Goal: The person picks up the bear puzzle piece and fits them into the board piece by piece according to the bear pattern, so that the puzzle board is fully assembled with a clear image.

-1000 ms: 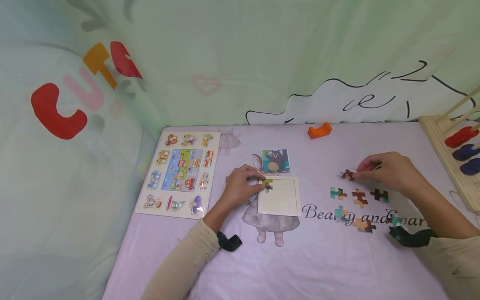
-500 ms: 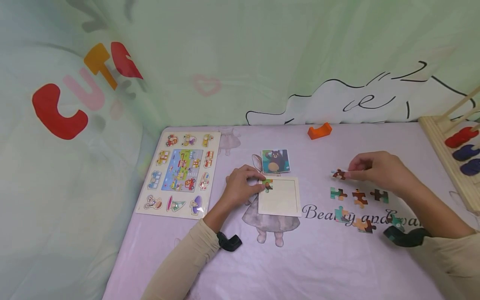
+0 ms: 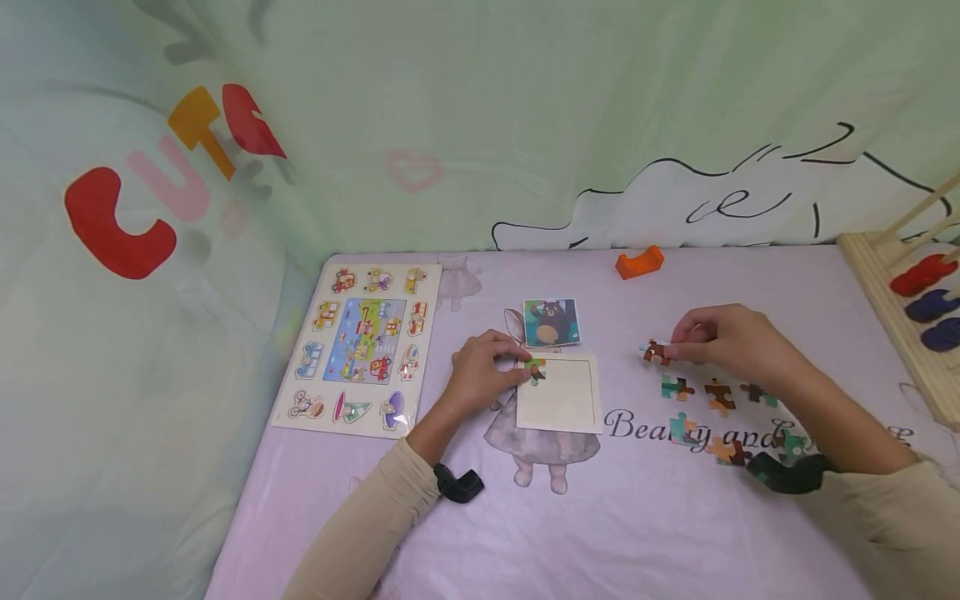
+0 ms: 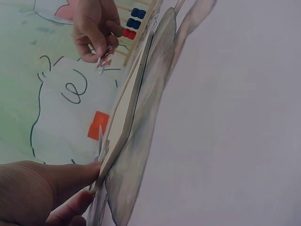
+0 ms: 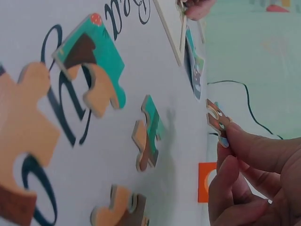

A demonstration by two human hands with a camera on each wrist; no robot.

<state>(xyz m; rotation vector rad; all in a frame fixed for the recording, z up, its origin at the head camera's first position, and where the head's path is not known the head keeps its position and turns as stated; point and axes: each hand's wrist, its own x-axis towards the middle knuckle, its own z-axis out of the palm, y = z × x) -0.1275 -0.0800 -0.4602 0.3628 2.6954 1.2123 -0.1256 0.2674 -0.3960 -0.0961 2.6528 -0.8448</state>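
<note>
My right hand [image 3: 731, 342] pinches a brown jigsaw piece [image 3: 657, 352] with a bear's face between thumb and fingers, raised over the cloth; the right wrist view shows the pinched piece [image 5: 218, 120] from the side. With thumb and finger my left hand [image 3: 483, 371] grips the left edge of a pale wooden puzzle tray [image 3: 562, 404]. One green-and-brown piece [image 3: 535, 372] lies in the tray's upper left corner. Several loose jigsaw pieces [image 3: 718, 396] are spread below my right hand, some partly hidden by the wrist strap. Behind the tray lies a square bear picture card [image 3: 551, 322].
On the left lies a vehicle peg puzzle board [image 3: 356, 350]. An orange plastic block [image 3: 639, 262] sits at the table's back edge. A wooden frame [image 3: 892, 317] with red and blue beads stands at the right. Fabric curtains [image 3: 450, 125] hang behind the table.
My right hand has moved left with the bear-face jigsaw piece, from above the right-hand loose pieces toward the tray. My left hand has stayed at the tray's edge.
</note>
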